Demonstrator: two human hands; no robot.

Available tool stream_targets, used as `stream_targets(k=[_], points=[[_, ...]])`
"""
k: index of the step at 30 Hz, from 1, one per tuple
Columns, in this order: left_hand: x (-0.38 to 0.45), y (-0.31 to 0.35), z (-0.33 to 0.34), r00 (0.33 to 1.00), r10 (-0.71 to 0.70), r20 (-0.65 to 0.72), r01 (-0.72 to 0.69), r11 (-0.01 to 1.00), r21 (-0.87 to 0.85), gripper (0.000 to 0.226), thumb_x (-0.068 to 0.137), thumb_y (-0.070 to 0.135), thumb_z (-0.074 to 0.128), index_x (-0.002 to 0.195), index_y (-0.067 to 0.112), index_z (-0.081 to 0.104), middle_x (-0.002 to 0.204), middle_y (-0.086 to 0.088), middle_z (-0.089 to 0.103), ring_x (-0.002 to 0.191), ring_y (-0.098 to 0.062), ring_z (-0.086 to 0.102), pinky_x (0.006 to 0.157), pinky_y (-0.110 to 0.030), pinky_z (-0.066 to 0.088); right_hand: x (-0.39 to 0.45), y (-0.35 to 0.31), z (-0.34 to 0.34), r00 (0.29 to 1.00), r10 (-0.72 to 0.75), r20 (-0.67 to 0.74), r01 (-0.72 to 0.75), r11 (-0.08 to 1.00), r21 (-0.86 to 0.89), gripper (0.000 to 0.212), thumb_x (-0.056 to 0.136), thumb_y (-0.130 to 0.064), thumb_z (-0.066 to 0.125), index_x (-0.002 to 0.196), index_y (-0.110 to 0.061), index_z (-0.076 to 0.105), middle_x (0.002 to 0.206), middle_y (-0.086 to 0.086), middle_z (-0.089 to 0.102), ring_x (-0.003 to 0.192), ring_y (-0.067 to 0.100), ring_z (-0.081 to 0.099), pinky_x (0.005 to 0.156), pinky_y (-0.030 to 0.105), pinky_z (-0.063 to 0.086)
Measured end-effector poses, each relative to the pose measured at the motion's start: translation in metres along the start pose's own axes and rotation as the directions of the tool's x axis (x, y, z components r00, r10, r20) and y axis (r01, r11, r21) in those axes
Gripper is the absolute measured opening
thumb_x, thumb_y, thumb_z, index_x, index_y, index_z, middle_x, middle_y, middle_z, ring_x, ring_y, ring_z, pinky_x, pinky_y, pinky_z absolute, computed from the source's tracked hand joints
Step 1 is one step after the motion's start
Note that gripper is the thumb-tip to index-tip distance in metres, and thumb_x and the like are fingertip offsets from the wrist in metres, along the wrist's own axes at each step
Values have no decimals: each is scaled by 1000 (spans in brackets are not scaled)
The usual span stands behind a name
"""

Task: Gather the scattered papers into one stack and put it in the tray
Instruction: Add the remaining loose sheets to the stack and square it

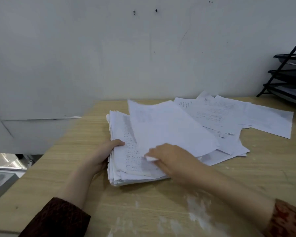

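A thick stack of white printed papers [126,161] lies on the wooden table [143,211] in front of me. My left hand [102,156] grips the stack's left edge, thumb on top. My right hand [171,159] lies over the stack's right side and pinches the near corner of a loose sheet [167,127] that arches up over the stack. More loose sheets [229,117] lie scattered to the right, overlapping each other. The black tiered tray rack [287,77] stands at the table's far right corner, partly cut off by the frame edge.
A pale wall rises directly behind the table. The table's left edge drops off to a floor area with grey furniture [0,178]. White smears mark the tabletop near me. The rack's shelves hold some papers.
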State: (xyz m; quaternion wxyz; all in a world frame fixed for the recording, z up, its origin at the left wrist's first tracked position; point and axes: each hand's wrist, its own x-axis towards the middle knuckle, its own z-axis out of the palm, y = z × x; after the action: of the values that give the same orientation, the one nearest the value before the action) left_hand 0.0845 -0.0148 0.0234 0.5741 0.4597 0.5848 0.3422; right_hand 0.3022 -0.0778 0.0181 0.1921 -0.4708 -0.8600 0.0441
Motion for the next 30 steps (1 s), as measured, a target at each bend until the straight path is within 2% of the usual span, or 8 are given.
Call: stream_targets(k=[3,7,12,15,18,20,25,30], points=[[-1,0,0,1000,-10,-10,10,999,-34,22,93,21,53,109,7,59,106,-13,69,97,-28,66,80,-37,52,-1,-10,19,996,-77,36,78,997,-22,39,101,-25,29,134,-17,48,133,0,51,121,20,43,98,28,35],[1,-1,0,1000,22,2,-22,998,-51,33,94,34,53,115,10,61,109,-11,70,98,-27,67,83,-38,51,-1,-18,17,999,26,-26,-17,949,314,39,103,-25,29,139,-25,42,132,-6,53,110,5,46,86,2,27],[-1,-1,1,996,60,59,-61,998,10,28,89,29,62,111,11,63,98,-9,74,88,-25,71,77,-37,55,8,-36,16,999,10,52,-39,804,594,38,102,-35,29,132,-24,50,111,-12,61,98,1,53,87,15,39],[1,-3,-1,996,83,14,-84,994,67,21,90,18,60,109,9,63,92,-7,75,83,-22,72,69,-32,54,12,-27,-3,998,53,18,-53,771,635,38,99,-37,34,130,-25,53,124,-14,58,115,0,50,98,12,35],[4,-3,-2,997,69,15,-70,995,66,21,91,17,59,110,9,63,99,-8,74,89,-24,70,72,-34,53,15,8,-25,965,192,-177,-80,864,497,32,97,-30,46,126,-21,56,127,-11,57,118,0,48,92,2,31],[4,-3,-2,997,69,21,-70,995,72,18,91,18,59,104,8,64,91,-5,75,81,-19,71,66,-30,51,17,49,-31,917,318,-241,-206,895,395,33,96,-23,50,128,-19,52,131,-5,54,124,7,45,91,9,29],[4,-3,0,996,82,39,-84,994,70,13,91,19,58,99,9,63,72,1,75,61,-11,70,51,-23,49,2,146,-27,688,720,-91,-723,691,4,58,91,-37,53,141,-17,32,143,11,39,131,31,35,103,40,31],[3,-1,1,995,80,60,-83,996,41,13,93,16,56,101,9,63,78,0,75,66,-13,71,56,-25,51,-5,164,-27,654,745,-135,-757,641,-128,57,93,-44,48,141,-16,32,140,10,44,126,32,39,99,41,34]])
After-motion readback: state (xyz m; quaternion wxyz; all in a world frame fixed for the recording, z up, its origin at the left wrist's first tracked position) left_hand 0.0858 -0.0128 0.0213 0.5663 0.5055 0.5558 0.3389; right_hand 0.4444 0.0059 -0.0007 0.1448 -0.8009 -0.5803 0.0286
